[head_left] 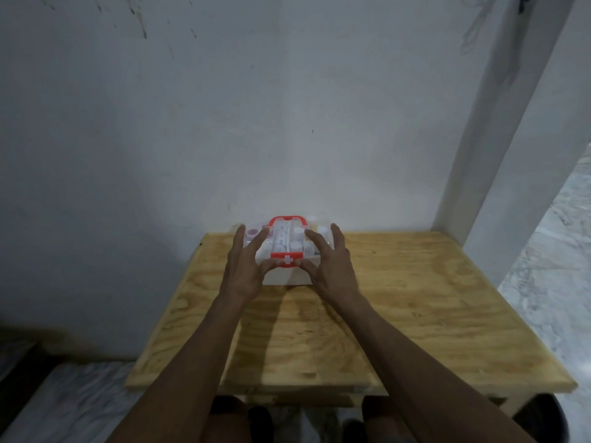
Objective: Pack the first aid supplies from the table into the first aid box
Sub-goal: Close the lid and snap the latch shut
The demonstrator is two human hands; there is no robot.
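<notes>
A white first aid box (285,276) with a clear lid, a red handle and a red latch bearing a white cross stands at the far middle of the wooden table (415,314), near the wall. Small white bottles and jars show through the lid. My left hand (245,265) rests on the box's left side, thumb by the latch, fingers spread over the lid. My right hand (329,266) mirrors it on the right side. Both hands touch the box with fingers apart.
A few small containers (315,221) stand behind the box against the white wall. A white pillar (511,155) rises at the table's far right corner. Tiled floor lies to both sides, and my knees show under the near edge.
</notes>
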